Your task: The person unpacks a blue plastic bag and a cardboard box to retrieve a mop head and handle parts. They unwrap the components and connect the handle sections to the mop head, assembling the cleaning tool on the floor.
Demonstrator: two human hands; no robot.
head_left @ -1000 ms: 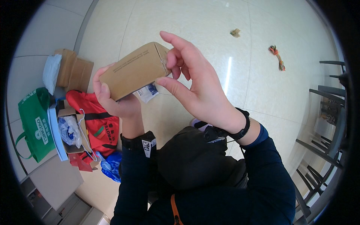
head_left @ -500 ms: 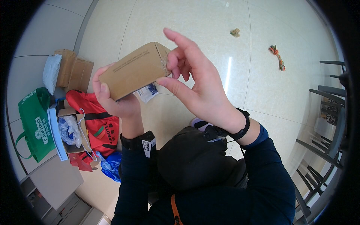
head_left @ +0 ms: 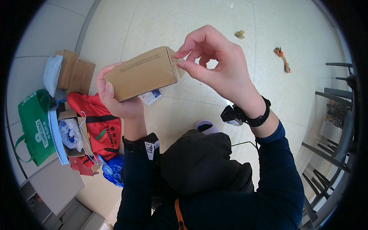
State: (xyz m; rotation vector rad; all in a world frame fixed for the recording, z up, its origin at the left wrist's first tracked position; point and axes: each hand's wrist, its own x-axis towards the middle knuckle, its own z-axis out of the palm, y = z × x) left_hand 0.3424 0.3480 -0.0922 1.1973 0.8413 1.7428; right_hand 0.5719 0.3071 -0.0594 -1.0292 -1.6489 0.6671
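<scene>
My left grip (head_left: 120,104) clamps the brown oblong cardboard box (head_left: 145,73) and should steady it without crushing; whether my right grip (head_left: 230,67) pinches its right end, I cannot tell.

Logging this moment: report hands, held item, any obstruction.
Left hand gripping brown oblong cardboard box by its left end. Right hand thumb and fingertips at its right end. No obstruction visible around either hand.

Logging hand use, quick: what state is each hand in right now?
Left hand: closed around one end of the cardboard box, holding it.
Right hand: thumb and forefinger at the box's other end; cannot tell whether they grip it.
</scene>
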